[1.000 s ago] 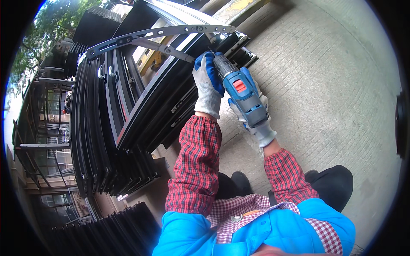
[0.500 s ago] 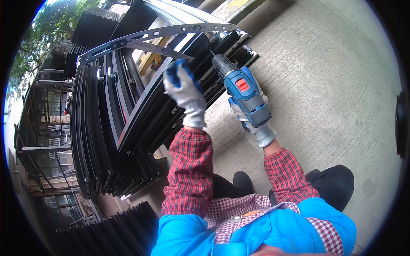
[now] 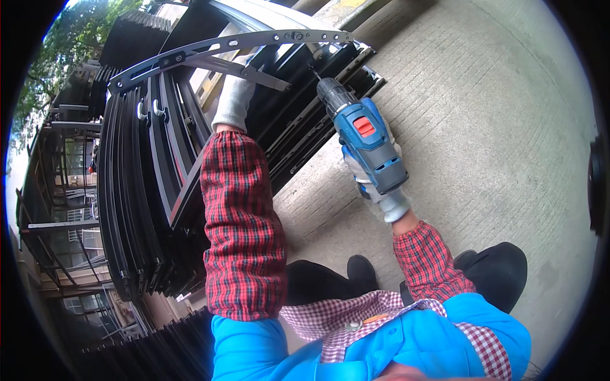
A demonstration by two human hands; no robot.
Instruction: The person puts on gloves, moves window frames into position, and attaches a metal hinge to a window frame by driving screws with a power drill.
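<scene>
My right hand, in a white and blue work glove, is wrapped round a blue cordless drill with a red switch on top. The drill's bit reaches the corner of a black metal window frame. A grey slotted friction stay hinge spans the frame's far end, one arm angled down across it. Beyond that angled arm reaches my left hand, gloved as well; the hinge and frame hide its fingers, so I cannot tell what they touch.
Many black frames stand stacked to the left, two with white handles. More dark profiles lie at the lower left. Ribbed concrete floor extends on the right. A metal rack stands at far left.
My left hand has moved forward and left, from above the frame to behind the hinge's angled arm. My right hand and the drill stay almost in place.
</scene>
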